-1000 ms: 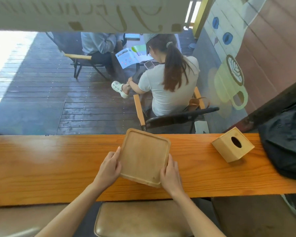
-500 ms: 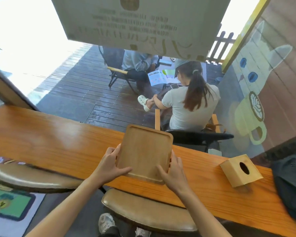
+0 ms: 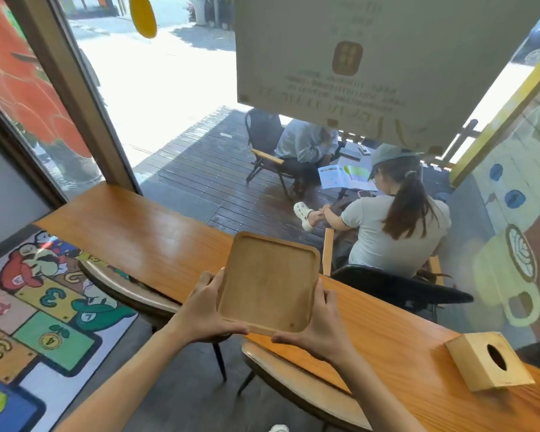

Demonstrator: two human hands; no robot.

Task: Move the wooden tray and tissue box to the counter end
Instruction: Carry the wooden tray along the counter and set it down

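Likely light and rigid, that wooden tray (image 3: 268,283): a thin, one-piece board, stiff enough to carry by two edges without flex. Smooth finish, so probably a little slippery under dry palms; best taken exactly so, at opposite side edges near the corners closest to the body, thumbs over the raised lip and fingers beneath. Not fragile by the look of it, though a dropped corner could dent.

Held clear above the bench (image 3: 144,235), tilted with its far edge raised, near the bench's front edge. Left hand (image 3: 200,310) clamped on the left rim, right hand (image 3: 317,322) clamped on the right rim, both closed firmly around the wood.

Pale honey colour, roughly square with rounded corners, shallow recessed floor, low rim all round, empty. Faint grain, one small dark knot near the corner by the right hand.

Tissue box (image 3: 488,360) resting on the bench, well right of the tray, untouched: a wooden cube-like case with an oval slot on top, probably light too and easy to grasp by its flat sides.
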